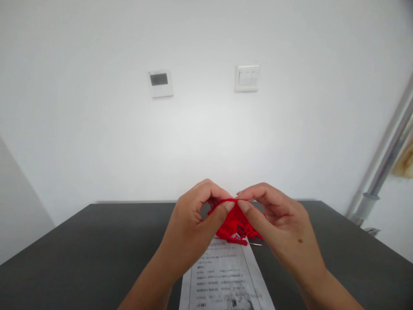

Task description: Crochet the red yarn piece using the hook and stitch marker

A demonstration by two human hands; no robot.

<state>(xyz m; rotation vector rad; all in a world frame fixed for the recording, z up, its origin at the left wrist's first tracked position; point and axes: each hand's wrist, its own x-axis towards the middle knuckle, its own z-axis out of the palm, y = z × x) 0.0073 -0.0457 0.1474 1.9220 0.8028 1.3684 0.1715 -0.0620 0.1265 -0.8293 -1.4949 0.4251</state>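
Both my hands pinch the top edge of a piece of red fabric or crochet work point(238, 214), raised above the table. My left hand point(196, 219) grips it between thumb and forefinger on the left. My right hand point(280, 219) does the same on the right, the two thumb tips almost meeting. Behind and below lies a tangle of red yarn point(250, 230), partly hidden by my hands. Beneath it rests a crochet hook point(238, 242) with a red handle and thin metal shaft, touched by neither hand.
A printed sheet of paper point(222, 275) lies on the dark table point(112, 254) under my hands. The white wall behind carries a thermostat-like panel point(160, 84) and a light switch point(247, 78). A grey metal pole point(383, 172) leans at the right.
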